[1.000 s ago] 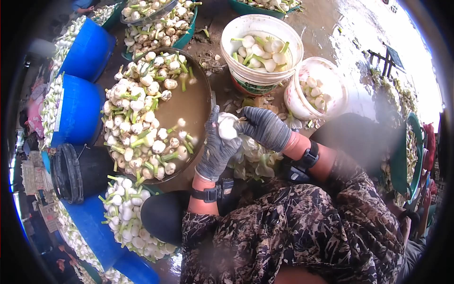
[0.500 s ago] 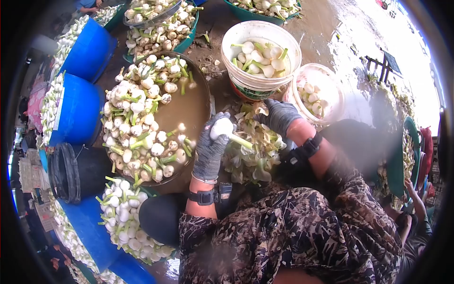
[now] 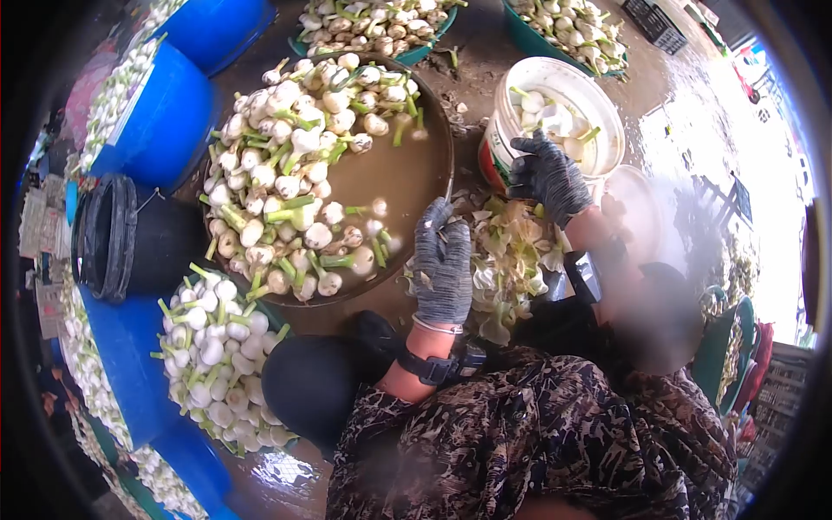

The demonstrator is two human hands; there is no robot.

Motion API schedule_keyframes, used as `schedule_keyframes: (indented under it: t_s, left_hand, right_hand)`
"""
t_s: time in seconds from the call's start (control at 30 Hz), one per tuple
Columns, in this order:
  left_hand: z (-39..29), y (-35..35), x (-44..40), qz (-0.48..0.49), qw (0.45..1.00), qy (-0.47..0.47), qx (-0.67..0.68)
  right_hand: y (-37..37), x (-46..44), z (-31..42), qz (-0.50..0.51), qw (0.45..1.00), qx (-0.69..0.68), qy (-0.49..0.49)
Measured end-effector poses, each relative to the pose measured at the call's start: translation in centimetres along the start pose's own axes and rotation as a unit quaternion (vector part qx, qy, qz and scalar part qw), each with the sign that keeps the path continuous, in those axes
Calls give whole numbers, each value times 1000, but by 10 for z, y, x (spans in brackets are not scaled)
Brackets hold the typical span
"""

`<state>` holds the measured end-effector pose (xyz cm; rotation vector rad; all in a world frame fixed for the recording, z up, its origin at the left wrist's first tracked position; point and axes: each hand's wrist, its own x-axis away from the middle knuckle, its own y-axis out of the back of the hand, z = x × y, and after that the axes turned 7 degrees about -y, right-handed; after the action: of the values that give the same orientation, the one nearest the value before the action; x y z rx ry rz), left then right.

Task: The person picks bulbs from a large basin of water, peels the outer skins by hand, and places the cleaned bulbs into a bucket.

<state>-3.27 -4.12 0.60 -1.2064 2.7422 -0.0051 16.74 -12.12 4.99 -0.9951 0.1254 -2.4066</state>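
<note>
My left hand (image 3: pixel 444 264), in a grey glove, is raised beside the right rim of the wide basin (image 3: pixel 450 165). Its fingers are loosely bent and apart, with no bulb showing in them. My gloved right hand (image 3: pixel 550 182) is at the near side of the white bucket (image 3: pixel 511 108), its fingers apart and pointing left. Inside the bucket are peeled white garlic bulbs (image 3: pixel 568 126) with short green stems. Below and between my hands lies a heap of garlic skins (image 3: pixel 503 260). Unpeeled garlic (image 3: pixel 286 173) fills the basin's left side, with brown water on its right.
A tub of cleaner bulbs (image 3: pixel 225 364) stands at lower left, near my knee (image 3: pixel 308 390). Beyond it are a black bucket (image 3: pixel 143 238) and blue tubs (image 3: pixel 165 113). Green tubs (image 3: pixel 529 35) of garlic stand at the back. A second white bucket (image 3: pixel 637 195) is partly blurred at right.
The garlic bulb has left my left hand. My right hand has moved from the skins up to the white bucket. The view has shifted, so the basin and bucket appear farther right.
</note>
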Motion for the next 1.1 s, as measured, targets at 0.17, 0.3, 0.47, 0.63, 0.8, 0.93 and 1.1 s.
schedule_keyframes:
  t_s: [0.17, 0.3, 0.47, 0.63, 0.8, 0.93, 1.1]
  left_hand:
    - [-9, 14, 1, -47, 995, 24, 84]
    - [-4, 31, 1, -58, 998, -27, -5]
    - [0, 39, -5, -69, 995, -66, -10]
    - [-8, 29, -12, -115, 993, 34, 5]
    - [-9, 17, -17, 41, 968, -119, -218]
    - [-10, -9, -7, 127, 981, -41, -141]
    - [-9, -30, 1, 102, 985, 81, 115]
  right_hand:
    - [-81, -80, -68, 115, 673, 625, 380]
    - [-127, -166, -170, 91, 743, 585, 312]
    - [-118, -202, -216, 199, 726, 600, 271]
    - [-94, -152, -140, 128, 794, 545, 237]
    - [-44, -49, -87, 152, 946, 285, -39]
    - [-18, 45, -44, 142, 937, 315, -40]
    - [23, 77, -41, 0, 911, 398, 103]
